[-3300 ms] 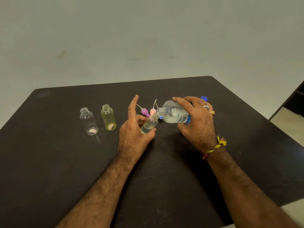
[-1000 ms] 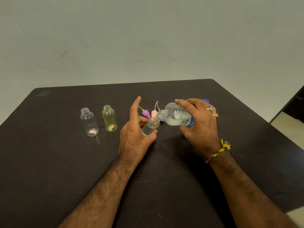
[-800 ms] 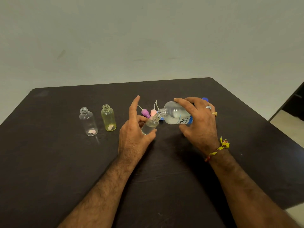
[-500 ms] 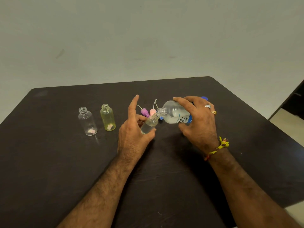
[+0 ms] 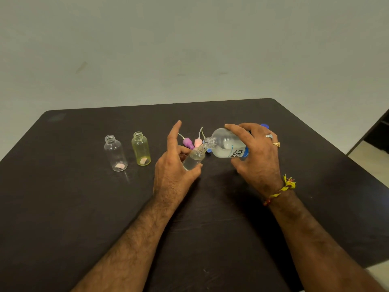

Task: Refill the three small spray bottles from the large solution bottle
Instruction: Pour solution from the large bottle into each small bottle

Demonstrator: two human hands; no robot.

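- The right hand (image 5: 255, 153) wraps over the large solution bottle (image 5: 228, 145), fingers curled across its top and thumb beneath, holding it tipped nearly level with its open mouth pointing left.
- That mouth meets the neck of a small clear spray bottle (image 5: 193, 159), which leans toward it with clear liquid in its lower part.
- The left hand (image 5: 175, 165) pinches this small bottle between thumb and bent fingers, index finger raised straight and free; its forearm runs back toward the near edge of the dark surface (image 5: 63, 207).
- A yellow thread band (image 5: 282, 188) circles the right wrist, and two rings (image 5: 272, 140) sit on its fingers.
- Just behind the solution bottle's mouth lie a purple sprayer cap (image 5: 188, 142) and a pink sprayer cap (image 5: 198, 142), thin tubes attached.
- Well left of the solution bottle stand a yellow bottle (image 5: 141, 149) and, farther left, a clear bottle (image 5: 115, 153), both upright and uncapped.
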